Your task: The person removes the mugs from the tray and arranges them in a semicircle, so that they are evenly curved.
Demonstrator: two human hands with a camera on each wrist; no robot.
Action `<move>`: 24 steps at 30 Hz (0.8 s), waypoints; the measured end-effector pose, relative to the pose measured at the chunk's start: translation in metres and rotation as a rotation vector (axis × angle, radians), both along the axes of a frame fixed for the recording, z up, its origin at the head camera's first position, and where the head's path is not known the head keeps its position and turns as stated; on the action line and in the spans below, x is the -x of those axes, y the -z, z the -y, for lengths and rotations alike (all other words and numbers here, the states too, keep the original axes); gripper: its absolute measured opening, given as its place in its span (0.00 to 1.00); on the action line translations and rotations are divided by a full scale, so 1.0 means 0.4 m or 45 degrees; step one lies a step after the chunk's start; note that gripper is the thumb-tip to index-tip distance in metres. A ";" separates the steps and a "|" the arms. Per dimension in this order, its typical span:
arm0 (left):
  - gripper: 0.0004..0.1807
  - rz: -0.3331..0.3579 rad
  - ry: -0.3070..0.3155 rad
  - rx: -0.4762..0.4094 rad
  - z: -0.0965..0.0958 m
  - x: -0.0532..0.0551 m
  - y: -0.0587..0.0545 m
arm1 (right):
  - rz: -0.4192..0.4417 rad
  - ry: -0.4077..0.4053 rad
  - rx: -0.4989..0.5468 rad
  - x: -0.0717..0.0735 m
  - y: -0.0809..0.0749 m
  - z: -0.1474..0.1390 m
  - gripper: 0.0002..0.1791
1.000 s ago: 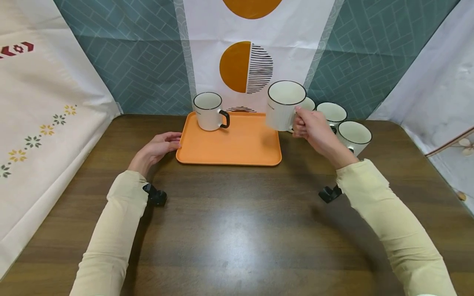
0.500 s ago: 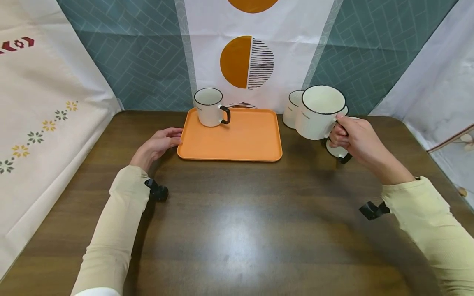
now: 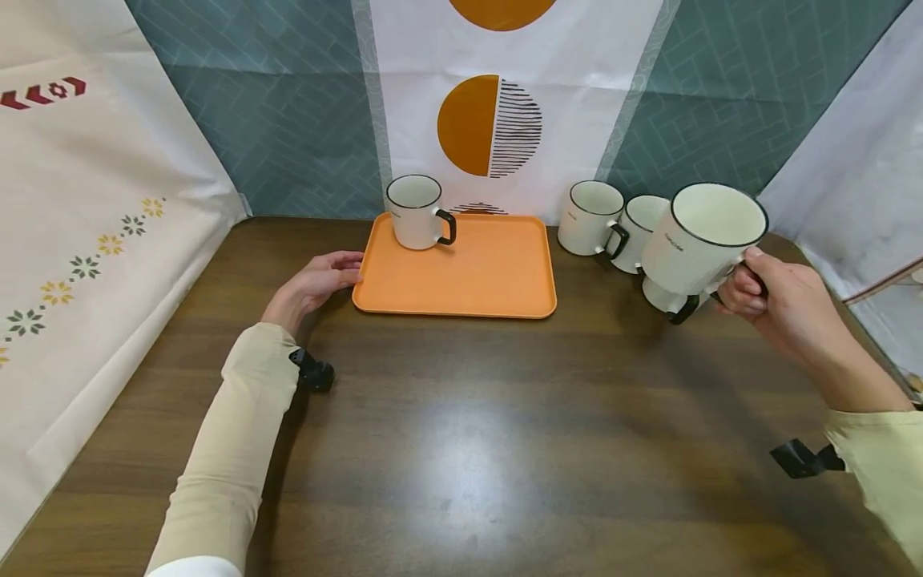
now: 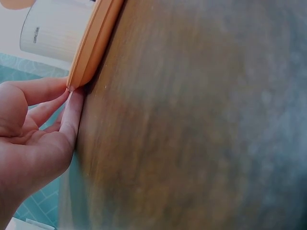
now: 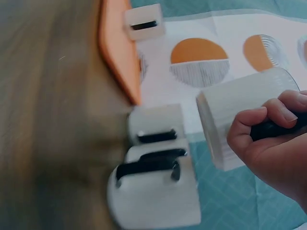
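Note:
My left hand (image 3: 317,283) is at the left edge of an orange rectangular tray (image 3: 497,272), with thumb and fingertips pinching its rim (image 4: 85,79). A white mug (image 3: 417,224) with a dark rim and black handle stands upright on the tray's back left. My right hand (image 3: 789,308) grips the handle of another white mug (image 3: 685,248), fingers curled round it, and carries it upright above the table. In the right wrist view the held mug (image 5: 240,115) hangs apart from the standing ones. It partly hides the nearest of these in the head view.
Right of the tray, white mugs (image 3: 590,220) stand close together in a row, black handles outward, including a middle mug (image 3: 638,240) and a nearest mug (image 3: 658,296). A patterned cloth backdrop (image 3: 303,120) rises behind the wooden table (image 3: 461,417).
My right hand has carried the held mug from above the tray's right edge rightward and toward me, past the standing mugs. My left hand stays at the tray; the tray and its mug stay put.

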State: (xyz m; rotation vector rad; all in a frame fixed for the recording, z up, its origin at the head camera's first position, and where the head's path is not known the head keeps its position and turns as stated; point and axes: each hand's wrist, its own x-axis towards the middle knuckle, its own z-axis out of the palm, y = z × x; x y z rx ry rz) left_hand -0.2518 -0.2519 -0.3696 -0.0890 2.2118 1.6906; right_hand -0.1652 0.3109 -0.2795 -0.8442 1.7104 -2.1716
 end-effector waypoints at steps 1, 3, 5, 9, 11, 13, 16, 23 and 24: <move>0.31 0.005 0.003 -0.003 0.002 -0.002 0.002 | 0.003 -0.018 0.016 -0.004 0.006 -0.008 0.21; 0.31 0.014 0.001 -0.007 0.007 -0.007 0.007 | 0.022 -0.055 0.058 -0.010 0.019 -0.022 0.22; 0.31 0.017 -0.004 -0.004 0.010 -0.010 0.009 | 0.046 -0.066 0.083 -0.019 0.029 -0.038 0.22; 0.30 0.001 -0.003 -0.002 0.009 -0.005 0.007 | 0.057 0.007 0.062 -0.043 0.041 -0.071 0.22; 0.30 -0.004 0.004 0.001 0.006 -0.002 0.003 | 0.051 0.027 0.043 -0.054 0.044 -0.087 0.22; 0.31 -0.007 0.008 -0.001 0.004 0.001 0.000 | 0.040 0.038 0.021 -0.061 0.046 -0.100 0.22; 0.31 -0.003 -0.003 0.003 0.002 0.001 0.000 | 0.031 0.025 -0.003 -0.066 0.050 -0.117 0.23; 0.31 -0.024 0.017 -0.017 0.002 0.004 0.004 | -0.009 0.085 -0.144 -0.085 0.067 -0.156 0.24; 0.31 -0.029 0.022 -0.019 0.001 0.005 0.004 | 0.000 0.108 -0.172 -0.090 0.071 -0.161 0.23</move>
